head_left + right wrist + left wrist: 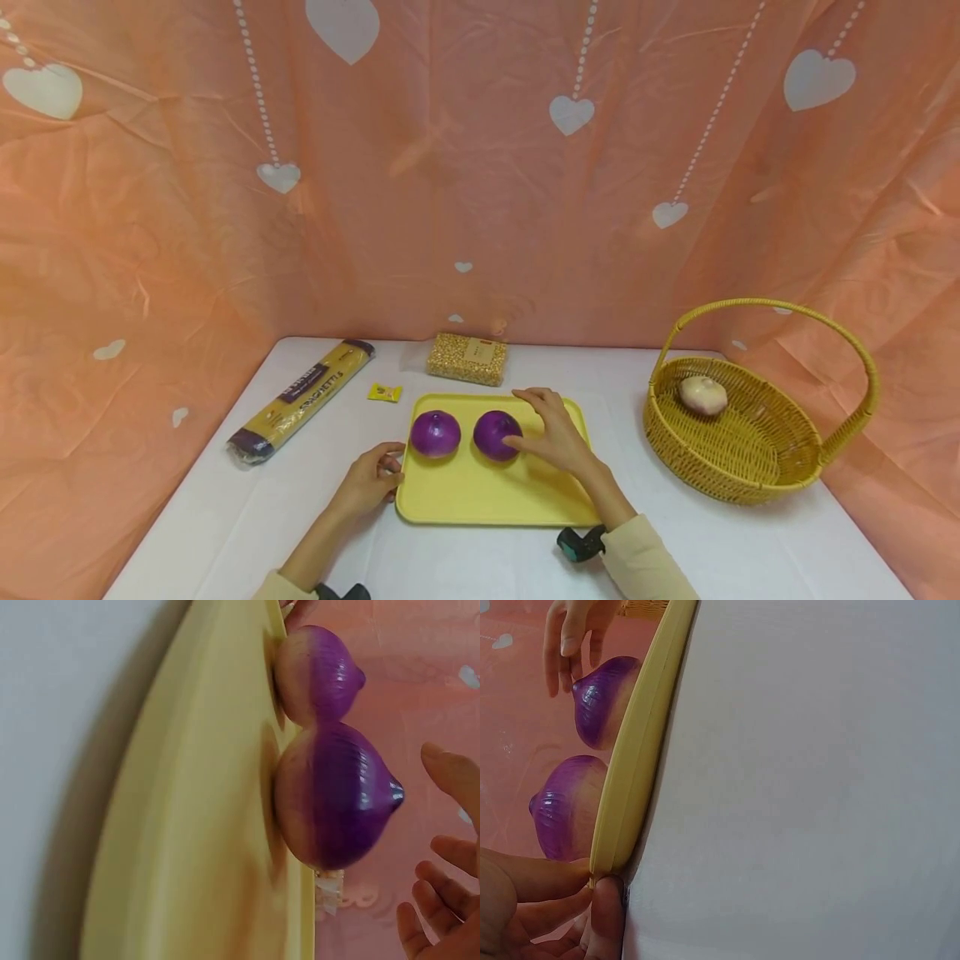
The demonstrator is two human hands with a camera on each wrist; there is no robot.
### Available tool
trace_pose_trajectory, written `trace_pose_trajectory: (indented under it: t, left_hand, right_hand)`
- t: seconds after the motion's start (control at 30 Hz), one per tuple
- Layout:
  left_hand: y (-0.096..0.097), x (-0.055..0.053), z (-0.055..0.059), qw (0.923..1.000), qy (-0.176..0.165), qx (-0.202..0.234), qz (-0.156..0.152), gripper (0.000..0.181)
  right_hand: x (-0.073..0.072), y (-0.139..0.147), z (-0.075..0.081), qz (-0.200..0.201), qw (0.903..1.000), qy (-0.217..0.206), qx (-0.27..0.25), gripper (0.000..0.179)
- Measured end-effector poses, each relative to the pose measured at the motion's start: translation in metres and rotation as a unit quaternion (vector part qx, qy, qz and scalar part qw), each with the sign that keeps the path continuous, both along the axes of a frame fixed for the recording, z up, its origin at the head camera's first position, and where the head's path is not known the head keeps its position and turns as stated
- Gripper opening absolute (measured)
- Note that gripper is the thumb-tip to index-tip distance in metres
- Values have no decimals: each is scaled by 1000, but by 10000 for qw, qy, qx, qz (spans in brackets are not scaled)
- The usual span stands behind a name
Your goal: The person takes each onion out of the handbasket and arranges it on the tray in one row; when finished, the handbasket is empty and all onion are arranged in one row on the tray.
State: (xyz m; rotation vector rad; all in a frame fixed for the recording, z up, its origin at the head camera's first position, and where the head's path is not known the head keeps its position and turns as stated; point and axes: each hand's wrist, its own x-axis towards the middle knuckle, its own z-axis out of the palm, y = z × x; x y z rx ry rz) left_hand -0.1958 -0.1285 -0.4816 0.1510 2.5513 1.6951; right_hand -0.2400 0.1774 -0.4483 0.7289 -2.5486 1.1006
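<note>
Two purple onions stand on a yellow tray [472,498]: a left onion [436,434] and a right onion [492,437]. My left hand [367,482] pinches the tray's left edge; in the left wrist view the thumb and fingers [544,881] lie on either side of the rim. Above and beside the right onion hovers my right hand [557,437], its fingers spread. The right wrist view shows a gap between that hand [448,885] and the onion's tip, with nothing held.
To the right stands a wicker basket [675,454] with a tall handle and a pale bulb [703,395] inside. A spaghetti pack [303,400] lies at the left. Behind the tray are a small yellow packet [385,392] and a bag of yellow grains [467,359].
</note>
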Motion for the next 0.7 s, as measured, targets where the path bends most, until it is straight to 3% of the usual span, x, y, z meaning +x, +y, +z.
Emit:
trace_pose_trajectory:
  t: [0.7]
  left_hand:
    - [0,-1,-2,10000,-15,-39,63,43]
  right_hand:
    - [0,45,12,-400,9971,584,-282,70]
